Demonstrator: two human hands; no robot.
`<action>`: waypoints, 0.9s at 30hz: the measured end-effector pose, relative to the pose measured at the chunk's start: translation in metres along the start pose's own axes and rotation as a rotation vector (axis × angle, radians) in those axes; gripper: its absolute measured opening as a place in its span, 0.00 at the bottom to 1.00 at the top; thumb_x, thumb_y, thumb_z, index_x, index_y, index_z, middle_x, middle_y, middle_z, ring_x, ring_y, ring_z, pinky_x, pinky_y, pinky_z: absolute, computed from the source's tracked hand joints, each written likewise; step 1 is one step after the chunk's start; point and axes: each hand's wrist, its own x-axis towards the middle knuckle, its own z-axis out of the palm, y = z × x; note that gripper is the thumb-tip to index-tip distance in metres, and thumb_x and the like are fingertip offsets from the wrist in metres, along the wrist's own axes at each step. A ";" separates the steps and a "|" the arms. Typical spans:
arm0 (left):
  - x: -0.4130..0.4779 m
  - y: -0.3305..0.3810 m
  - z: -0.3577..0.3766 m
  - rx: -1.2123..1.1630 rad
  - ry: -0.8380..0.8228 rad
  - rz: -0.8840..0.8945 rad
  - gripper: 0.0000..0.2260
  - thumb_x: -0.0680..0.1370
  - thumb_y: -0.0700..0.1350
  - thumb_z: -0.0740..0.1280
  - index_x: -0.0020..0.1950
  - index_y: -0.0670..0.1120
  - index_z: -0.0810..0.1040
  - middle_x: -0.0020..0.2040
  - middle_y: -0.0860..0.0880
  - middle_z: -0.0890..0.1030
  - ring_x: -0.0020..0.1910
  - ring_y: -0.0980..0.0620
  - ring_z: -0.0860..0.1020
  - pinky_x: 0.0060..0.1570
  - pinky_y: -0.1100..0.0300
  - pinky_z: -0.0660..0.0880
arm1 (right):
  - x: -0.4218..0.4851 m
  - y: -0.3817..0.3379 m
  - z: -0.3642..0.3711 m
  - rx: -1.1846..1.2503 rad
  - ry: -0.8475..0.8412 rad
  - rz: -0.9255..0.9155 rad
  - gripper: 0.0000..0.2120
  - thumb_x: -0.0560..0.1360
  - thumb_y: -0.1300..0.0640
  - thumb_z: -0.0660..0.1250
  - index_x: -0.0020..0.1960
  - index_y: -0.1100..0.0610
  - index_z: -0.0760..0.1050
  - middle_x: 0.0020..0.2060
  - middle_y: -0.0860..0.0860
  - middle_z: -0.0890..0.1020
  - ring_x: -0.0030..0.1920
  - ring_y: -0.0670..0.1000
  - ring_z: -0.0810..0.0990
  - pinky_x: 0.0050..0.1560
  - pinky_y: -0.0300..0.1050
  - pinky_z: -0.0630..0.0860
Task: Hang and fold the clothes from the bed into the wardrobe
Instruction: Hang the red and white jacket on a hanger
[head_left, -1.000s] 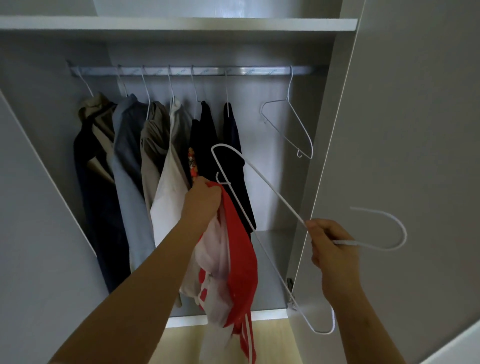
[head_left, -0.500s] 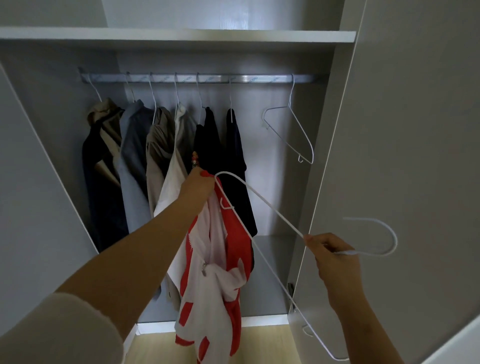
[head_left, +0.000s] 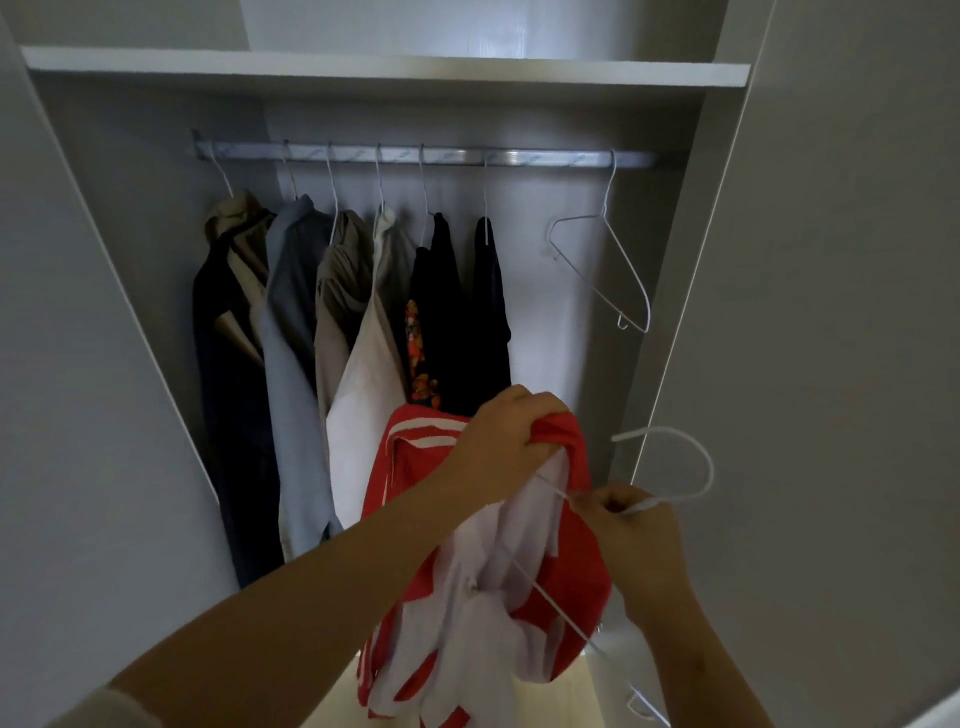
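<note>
My left hand (head_left: 498, 441) is clenched on a bunch of red cloth at the top edge of the red-and-white top (head_left: 566, 582), which hangs from that grip toward 6 o'clock, in front of the open wardrobe. My right hand (head_left: 631, 525), just at 4 o'clock of the left, pinches the white wire hanger (head_left: 710, 470) at its neck, hook curling out toward 2 o'clock. One wire arm runs from the pinch up under my left hand. The other slants down toward 5 o'clock across the white cloth. I cannot tell whether either arm is truly inside the neck opening or only lying against the fabric.

I judge the step in hand to be threading the hanger into the top. To do it well, I would spread the opening with the left hand instead of holding it bunched, feed one shoulder arm in, then tip the hanger so the other follows, and let the cloth settle evenly before releasing. A lopsided seat would likely slide off thin wire.

At 12 o'clock the rail (head_left: 545, 157) has a free stretch between the dark hung clothes (head_left: 488, 291) and the empty hanger (head_left: 623, 270) at 1 o'clock. That gap looks the natural place for the hook. The door (head_left: 831, 312) at 3 o'clock stands close to my right hand, so I would lift the hook clear of its edge.
</note>
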 end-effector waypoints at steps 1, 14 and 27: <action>-0.004 0.003 0.002 -0.028 -0.013 0.007 0.11 0.73 0.35 0.66 0.54 0.41 0.79 0.45 0.49 0.73 0.45 0.55 0.71 0.45 0.75 0.64 | 0.000 0.000 0.000 0.018 0.010 0.012 0.19 0.71 0.63 0.69 0.23 0.53 0.74 0.18 0.45 0.71 0.20 0.40 0.67 0.29 0.38 0.64; -0.017 -0.005 0.007 0.510 -0.016 0.380 0.22 0.75 0.60 0.55 0.42 0.47 0.82 0.29 0.51 0.78 0.27 0.52 0.77 0.28 0.61 0.75 | -0.004 -0.017 -0.025 -0.003 0.036 -0.094 0.14 0.72 0.61 0.69 0.29 0.51 0.75 0.20 0.44 0.76 0.22 0.39 0.73 0.28 0.32 0.70; -0.008 -0.008 -0.023 0.317 0.284 -0.057 0.22 0.70 0.62 0.62 0.49 0.45 0.81 0.41 0.47 0.83 0.40 0.47 0.81 0.41 0.61 0.70 | -0.015 0.026 -0.030 -0.047 0.324 -0.218 0.20 0.69 0.74 0.64 0.29 0.54 0.64 0.23 0.47 0.68 0.26 0.43 0.69 0.28 0.28 0.66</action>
